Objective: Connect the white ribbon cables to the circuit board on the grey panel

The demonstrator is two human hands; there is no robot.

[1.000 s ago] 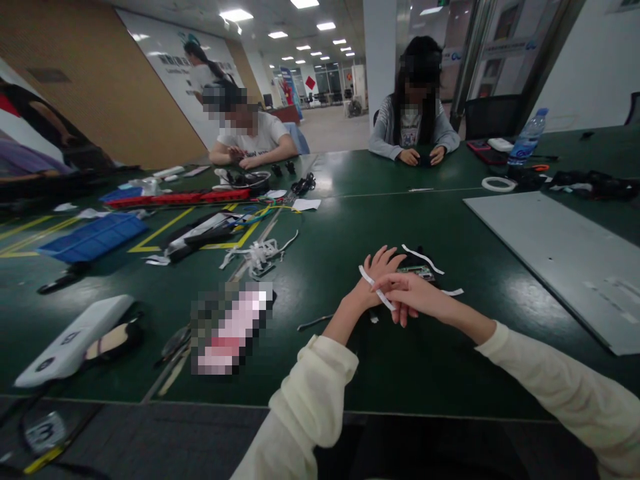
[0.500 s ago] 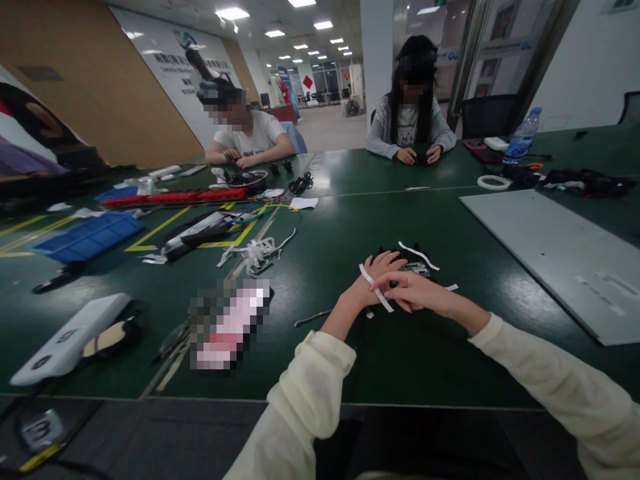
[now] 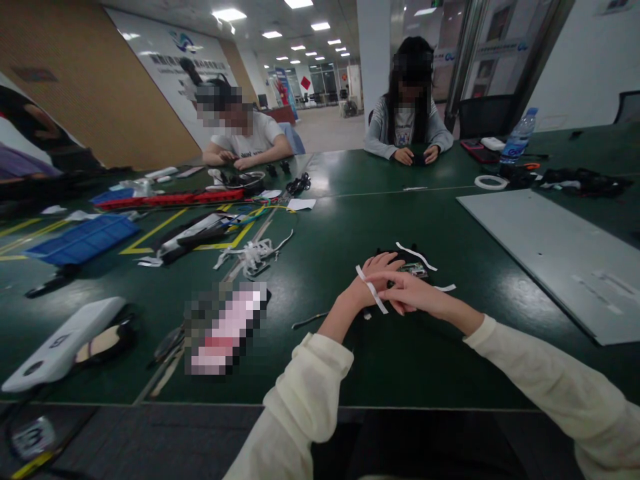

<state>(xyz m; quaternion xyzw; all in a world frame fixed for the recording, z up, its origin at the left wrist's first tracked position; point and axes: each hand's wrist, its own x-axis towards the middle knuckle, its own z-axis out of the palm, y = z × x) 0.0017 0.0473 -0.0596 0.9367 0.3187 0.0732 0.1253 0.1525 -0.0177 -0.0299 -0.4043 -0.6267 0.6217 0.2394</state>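
My left hand (image 3: 381, 265) lies palm down with its fingers stretched out, partly over a dark object with an exposed circuit board (image 3: 414, 269). A white paper-like strip (image 3: 371, 291) lies across the back of this hand near the wrist. Over it reaches my right hand (image 3: 411, 291), its index finger extended to the strip and the other fingers bent. Whether the right thumb pinches anything is hidden. Another white strip (image 3: 417, 256) curves along the far side of the board, and a third strip (image 3: 445, 289) shows beside my right wrist.
Left are a pixelated phone (image 3: 231, 327), tangled white strips (image 3: 256, 255), a blue tray (image 3: 83, 239) and a white device (image 3: 65, 343). A grey panel (image 3: 550, 247) lies right, with a tape roll (image 3: 491, 183) and water bottle (image 3: 520, 137) behind. Two people sit across the table.
The right index finger has shifted slightly along the back of my left hand. The strip stays across the left wrist. The whole view has moved a little.
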